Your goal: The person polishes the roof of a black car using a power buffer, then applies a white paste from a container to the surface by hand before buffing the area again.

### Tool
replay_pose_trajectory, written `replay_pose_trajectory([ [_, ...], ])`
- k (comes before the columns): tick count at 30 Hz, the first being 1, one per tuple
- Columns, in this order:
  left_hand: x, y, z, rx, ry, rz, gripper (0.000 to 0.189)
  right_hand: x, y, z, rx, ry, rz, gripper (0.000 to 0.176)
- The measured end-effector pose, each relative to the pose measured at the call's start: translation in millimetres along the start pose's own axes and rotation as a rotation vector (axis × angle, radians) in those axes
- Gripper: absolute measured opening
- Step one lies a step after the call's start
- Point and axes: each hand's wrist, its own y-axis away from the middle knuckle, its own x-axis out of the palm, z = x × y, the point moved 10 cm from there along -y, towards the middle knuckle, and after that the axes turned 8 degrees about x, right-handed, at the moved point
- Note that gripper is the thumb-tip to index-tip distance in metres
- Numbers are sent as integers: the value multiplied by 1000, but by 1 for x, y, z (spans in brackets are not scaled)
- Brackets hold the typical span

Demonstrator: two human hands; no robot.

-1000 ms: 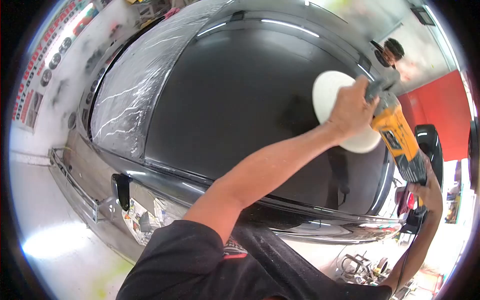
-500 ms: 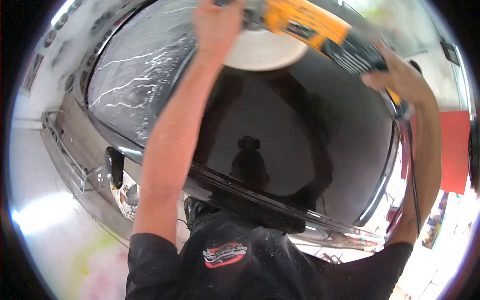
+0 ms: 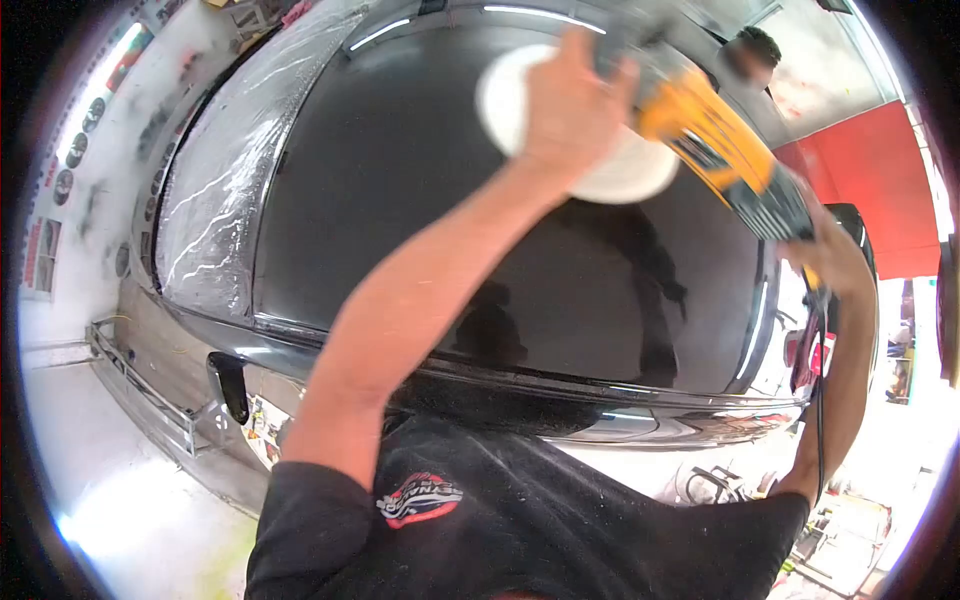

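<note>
My left grip [image 3: 575, 115] and right grip [image 3: 832, 250] hold the yellow tool [image 3: 722, 140]; best keep the round pad [image 3: 635, 172] near my left grip flat on the black panel [image 3: 400, 150].

Hands [image 3: 578, 115] on a yellow-and-black power tool [image 3: 720, 140], white pad [image 3: 630, 165] over glossy black panel [image 3: 480, 240].

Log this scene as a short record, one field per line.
Tool: yellow and black polisher, tilted
Pad: round, white, over the black panel
Left hand: gripping the polisher's front, by the pad
Right hand: gripping its rear end
Cord: black, hanging beside the right forearm
Cover: clear plastic sheet, left of the panel
Bystander: another person, beyond the panel, upper right
</note>
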Motion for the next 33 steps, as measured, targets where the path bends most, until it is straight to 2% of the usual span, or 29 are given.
replay_pose_trajectory([
  [3, 105, 29, -50, -124, 308, 217, 31, -24, 67, -123, 62, -239, -64, 96],
  [5, 168, 48, -89, -1, 427, 269, 29, -23, 114, -165, 220, -352, -78, 96],
  [7, 209, 62, -122, 10, 547, 317, 26, -24, 152, -206, 321, -444, -123, 97],
  [10, 263, 77, -142, -85, 628, 494, 23, -36, 183, -253, 333, -500, -329, 101],
  [13, 284, 69, -140, -83, 637, 478, 19, -44, 176, -253, 328, -452, -296, 103],
  [17, 262, 27, -91, -42, 577, 303, 20, -58, 110, -207, 213, -387, -208, 99],
  [18, 242, 11, -74, -40, 539, 271, 20, -58, 87, -190, 219, -372, -158, 92],
  [20, 200, -20, -30, -92, 537, 220, 23, -59, 38, -152, 169, -371, -124, 91],
  [23, 133, -62, 46, -115, 366, 74, 24, -52, -37, -60, 92, -258, -84, 93],
  [25, 80, -87, 92, -61, 322, -56, 25, -37, -86, 1, -25, -211, -8, 95],
  [27, 17, -106, 125, 82, 184, -194, 21, -18, -124, 68, -78, -131, 31, 97],
  [29, -29, -121, 174, -47, 135, -187, 35, 2, -146, 138, -110, 31, 8, 97],
  [30, -49, -123, 192, -147, 379, -173, 23, 10, -158, 167, -136, 114, -12, 96],
  [31, -66, -123, 209, -239, 628, -156, 19, 19, -170, 196, -161, 197, -34, 95],
  [33, -112, -133, 260, -221, 483, -227, 21, 45, -184, 242, -212, 224, 9, 96],
])
